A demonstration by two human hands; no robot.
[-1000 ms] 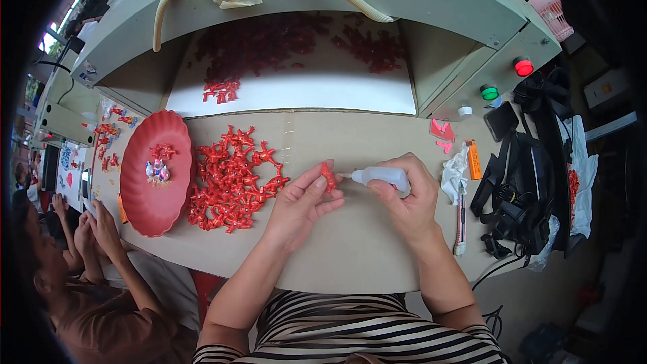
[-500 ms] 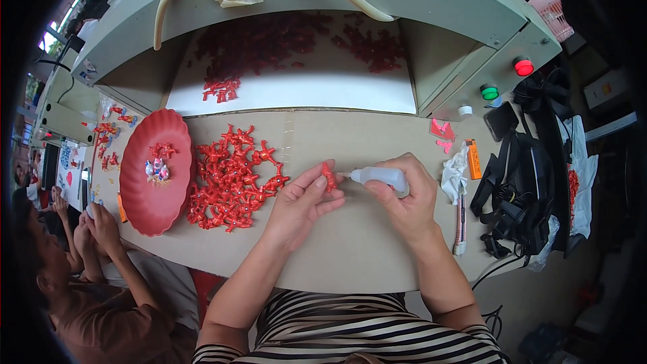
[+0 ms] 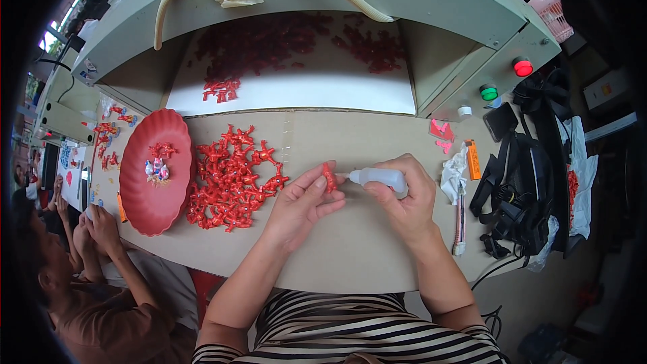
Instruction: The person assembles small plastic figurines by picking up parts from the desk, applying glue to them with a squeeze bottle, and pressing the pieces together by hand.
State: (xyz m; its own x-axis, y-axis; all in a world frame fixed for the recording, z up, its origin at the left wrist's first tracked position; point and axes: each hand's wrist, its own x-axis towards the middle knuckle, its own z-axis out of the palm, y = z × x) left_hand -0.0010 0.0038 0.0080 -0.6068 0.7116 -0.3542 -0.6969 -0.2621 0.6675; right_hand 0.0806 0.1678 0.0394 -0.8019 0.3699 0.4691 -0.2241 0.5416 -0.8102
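Note:
Between the thumb and fingers of my left hand (image 3: 300, 201) is a small red plastic figure (image 3: 329, 177), held above the table. My right hand (image 3: 406, 195) is closed round a white squeeze bottle (image 3: 381, 179), tipped sideways. Its thin nozzle points left and meets the figure or comes very close to it; I cannot tell which. A heap of similar red figures (image 3: 232, 182) lies to the left of my left hand. Left of the heap, a red scalloped tray (image 3: 139, 209) bears a few red pieces and some small white-and-blue figures (image 3: 158, 170).
A grey machine hood (image 3: 465, 67) stands behind, with many red pieces inside on a white surface. On the right lie a crumpled tissue (image 3: 454, 174), an orange box (image 3: 474, 160), a pen (image 3: 459, 226) and a black bag (image 3: 515, 182). A co-worker (image 3: 101, 296) sits at the left.

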